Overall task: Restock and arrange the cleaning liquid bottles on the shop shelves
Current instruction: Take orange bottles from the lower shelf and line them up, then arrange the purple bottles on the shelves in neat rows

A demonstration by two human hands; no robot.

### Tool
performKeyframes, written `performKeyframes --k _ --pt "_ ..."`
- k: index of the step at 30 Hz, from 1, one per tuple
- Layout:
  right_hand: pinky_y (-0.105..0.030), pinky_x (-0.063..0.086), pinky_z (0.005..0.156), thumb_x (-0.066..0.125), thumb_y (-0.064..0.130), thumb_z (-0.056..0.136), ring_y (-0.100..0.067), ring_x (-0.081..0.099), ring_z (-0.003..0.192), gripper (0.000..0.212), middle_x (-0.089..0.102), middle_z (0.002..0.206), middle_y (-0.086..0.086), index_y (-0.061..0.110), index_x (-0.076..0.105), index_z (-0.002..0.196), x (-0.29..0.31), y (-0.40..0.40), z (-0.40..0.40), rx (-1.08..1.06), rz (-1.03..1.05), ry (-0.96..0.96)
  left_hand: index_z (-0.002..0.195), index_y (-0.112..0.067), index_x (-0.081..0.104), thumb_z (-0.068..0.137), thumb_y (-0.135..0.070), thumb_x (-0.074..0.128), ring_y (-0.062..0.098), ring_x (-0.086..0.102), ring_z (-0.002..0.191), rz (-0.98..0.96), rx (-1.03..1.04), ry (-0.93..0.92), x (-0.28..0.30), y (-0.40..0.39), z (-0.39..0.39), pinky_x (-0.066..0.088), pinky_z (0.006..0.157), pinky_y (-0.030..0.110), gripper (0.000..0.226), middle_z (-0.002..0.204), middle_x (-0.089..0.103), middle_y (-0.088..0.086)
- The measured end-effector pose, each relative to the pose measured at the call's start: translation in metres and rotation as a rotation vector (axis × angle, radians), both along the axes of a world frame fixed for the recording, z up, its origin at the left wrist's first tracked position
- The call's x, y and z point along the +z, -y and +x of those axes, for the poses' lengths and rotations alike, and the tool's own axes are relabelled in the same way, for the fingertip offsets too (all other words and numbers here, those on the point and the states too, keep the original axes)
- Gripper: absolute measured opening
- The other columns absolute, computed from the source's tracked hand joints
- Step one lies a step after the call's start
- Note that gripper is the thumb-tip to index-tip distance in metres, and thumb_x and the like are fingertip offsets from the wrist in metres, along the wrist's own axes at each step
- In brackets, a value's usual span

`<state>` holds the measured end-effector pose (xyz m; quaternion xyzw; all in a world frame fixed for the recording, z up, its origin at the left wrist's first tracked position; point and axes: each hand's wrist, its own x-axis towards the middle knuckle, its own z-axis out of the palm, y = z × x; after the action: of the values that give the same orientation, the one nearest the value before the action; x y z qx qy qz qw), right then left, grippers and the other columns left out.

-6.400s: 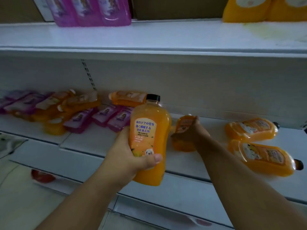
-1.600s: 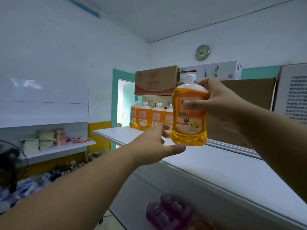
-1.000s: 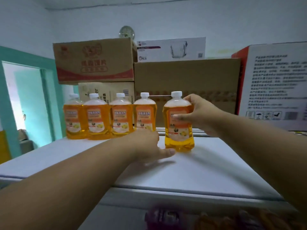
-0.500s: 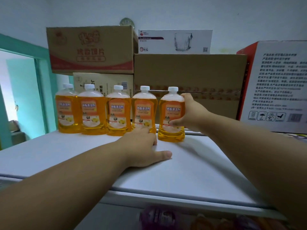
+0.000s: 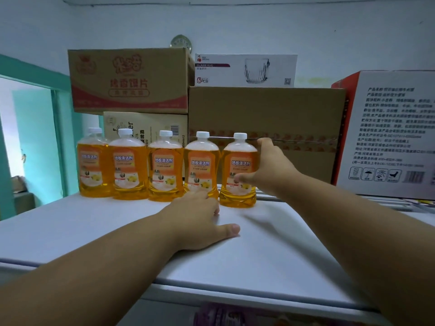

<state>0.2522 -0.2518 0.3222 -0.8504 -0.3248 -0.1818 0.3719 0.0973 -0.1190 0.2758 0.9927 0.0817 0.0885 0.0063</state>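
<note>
Held bottle: the rightmost bottle (image 5: 238,170) is standing upright on the top shelf (image 5: 270,243), at the right end of the row, just beside or touching its neighbour; which, I cannot tell.
Right hand: the right hand (image 5: 268,168) is wrapping around this bottle's right side, thumb lying across the lower label, fingers going behind it.
Left hand: the left hand (image 5: 202,220) is lying flat and open on the shelf, holding nothing, its fingers reaching toward the base of the fourth bottle (image 5: 201,164).
Row: the other bottles (image 5: 128,163) are standing upright in a line, labels facing forward, with at least one more showing behind the leftmost.
Look of the bottle: clear plastic, orange liquid filling it to the shoulder, white screw cap, orange and white label with lemons.
Progress: this bottle seems placed and is probably only being nudged into line; letting go is not yet done.
Left to do: much of the shelf to the right and in front is bare, so more bottles could follow.
Behind: cardboard boxes (image 5: 266,135) are stacking up just behind the row.
</note>
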Motion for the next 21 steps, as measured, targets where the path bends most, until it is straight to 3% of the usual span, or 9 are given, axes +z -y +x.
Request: performKeyframes --k 6,9,13,18,21 --pt "-0.013 0.04 0.071 0.076 0.049 0.079 -0.009 0.049 0.107 0.074 0.049 0.129 0.002 0.026 0.04 0.139 0.004 0.031 -0.072 -0.064 0.031 0.303 0.129 -0.031 0.054 0.081 -0.08 0.049 0.014 0.05 0.113 -0.063 -0.082 0.091 0.004 0.01 -0.016 0.049 0.093 0.036 0.068 0.131 0.054 -0.006" --pt "-0.02 0.045 0.081 0.071 0.046 0.084 -0.008 0.05 0.102 0.058 0.052 0.124 0.003 0.024 0.046 0.132 0.003 0.05 -0.133 -0.105 0.068 0.428 0.128 -0.032 0.055 0.084 -0.073 0.054 0.012 0.055 0.109 -0.12 -0.145 0.189 0.006 0.018 -0.035 0.052 0.089 0.033 0.06 0.13 0.058 -0.007" --pt "-0.021 0.045 0.079 0.068 0.038 0.087 -0.009 0.051 0.097 0.045 0.047 0.11 0.009 0.019 0.05 0.124 -0.018 0.072 -0.22 -0.154 0.173 0.515 0.125 -0.034 0.056 0.088 -0.067 0.053 0.01 0.051 0.11 -0.167 -0.322 0.43 -0.015 0.033 -0.081 0.047 0.089 0.031 0.05 0.126 0.058 -0.011" --pt "-0.028 0.046 0.078 0.064 0.034 0.086 -0.013 0.053 0.096 0.04 0.047 0.109 0.007 0.013 0.055 0.119 -0.064 0.086 -0.298 -0.166 0.172 0.508 0.106 -0.02 0.064 0.089 -0.044 0.054 0.014 0.053 0.093 -0.239 -0.616 0.787 -0.08 0.053 -0.154 0.042 0.078 0.031 0.031 0.101 0.063 -0.004" --pt "-0.027 0.045 0.082 0.064 0.031 0.087 -0.011 0.052 0.099 0.041 0.048 0.11 0.007 0.01 0.055 0.121 -0.096 0.095 -0.319 -0.158 0.15 0.473 0.096 -0.019 0.066 0.089 -0.037 0.057 0.015 0.052 0.083 -0.327 -0.676 0.745 -0.123 0.062 -0.175 0.041 0.074 0.033 0.021 0.092 0.062 -0.004"
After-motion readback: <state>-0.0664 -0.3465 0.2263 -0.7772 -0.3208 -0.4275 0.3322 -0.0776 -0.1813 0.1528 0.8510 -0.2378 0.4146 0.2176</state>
